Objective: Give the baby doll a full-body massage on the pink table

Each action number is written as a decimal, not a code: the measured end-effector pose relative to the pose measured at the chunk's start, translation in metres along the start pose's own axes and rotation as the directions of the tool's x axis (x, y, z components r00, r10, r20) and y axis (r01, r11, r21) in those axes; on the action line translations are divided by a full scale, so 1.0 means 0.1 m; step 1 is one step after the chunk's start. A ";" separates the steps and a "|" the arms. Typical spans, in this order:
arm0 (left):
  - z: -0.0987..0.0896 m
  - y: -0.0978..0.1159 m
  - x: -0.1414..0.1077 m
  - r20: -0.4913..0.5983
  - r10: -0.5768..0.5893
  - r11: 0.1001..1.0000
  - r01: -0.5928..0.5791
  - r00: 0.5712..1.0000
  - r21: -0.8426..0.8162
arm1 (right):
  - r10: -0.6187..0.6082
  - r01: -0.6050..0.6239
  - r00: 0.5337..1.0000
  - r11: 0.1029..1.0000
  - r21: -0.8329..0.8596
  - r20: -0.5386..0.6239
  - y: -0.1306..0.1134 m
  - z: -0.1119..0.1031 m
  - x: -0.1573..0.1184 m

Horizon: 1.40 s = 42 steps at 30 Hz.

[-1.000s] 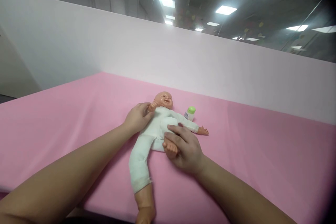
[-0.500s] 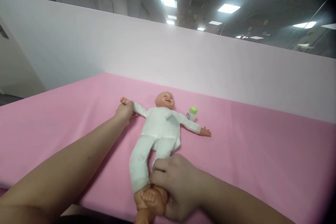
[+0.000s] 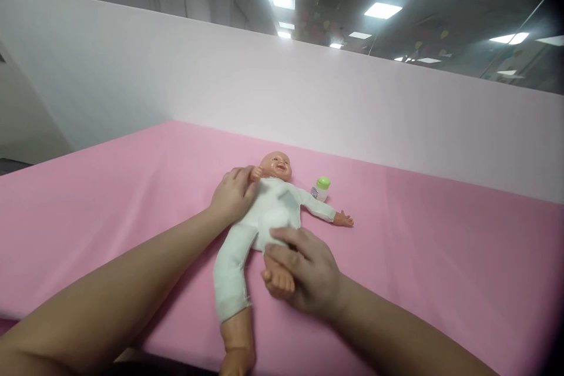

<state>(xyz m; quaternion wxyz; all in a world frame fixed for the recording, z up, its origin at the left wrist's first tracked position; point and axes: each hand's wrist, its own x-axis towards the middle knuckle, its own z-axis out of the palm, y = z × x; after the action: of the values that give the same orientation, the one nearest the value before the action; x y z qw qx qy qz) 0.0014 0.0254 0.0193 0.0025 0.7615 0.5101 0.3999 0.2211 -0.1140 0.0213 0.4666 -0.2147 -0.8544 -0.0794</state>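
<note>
A baby doll (image 3: 278, 204) with a white cloth body lies on its back on the pink surface, head toward the far wall. My left hand (image 3: 232, 195) is wrapped round the doll's arm on the left, which is folded in so that its small fist shows beside the chin. My right hand (image 3: 311, 267) grips the lower part of one leg, bent up toward the belly, with the toes showing below my fingers. The other leg stretches toward me at the near edge. On the right, the doll's other arm lies out straight, its hand open.
A small clear bottle with a green cap (image 3: 322, 188) stands just beyond the doll's outstretched arm. A white wall (image 3: 308, 100) rises along the far side of the pink surface (image 3: 418, 264). Above it, ceiling lights show through glass.
My left hand has brought the doll's arm in from the side to beside its chin. My right hand has moved away from me, folding the gripped leg up toward the belly.
</note>
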 end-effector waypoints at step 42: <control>0.11 -0.57 0.24 0.234 -0.707 0.321 0.598 0.667 -0.734 | -0.050 0.009 0.667 0.998 0.058 0.743 -0.25 -0.11 0.01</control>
<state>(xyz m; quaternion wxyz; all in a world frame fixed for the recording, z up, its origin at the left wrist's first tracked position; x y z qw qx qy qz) -0.0328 0.0757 0.0026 0.4506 0.3847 0.5518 0.5868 0.2176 -0.1400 0.0301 0.0818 -0.2030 -0.9753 0.0287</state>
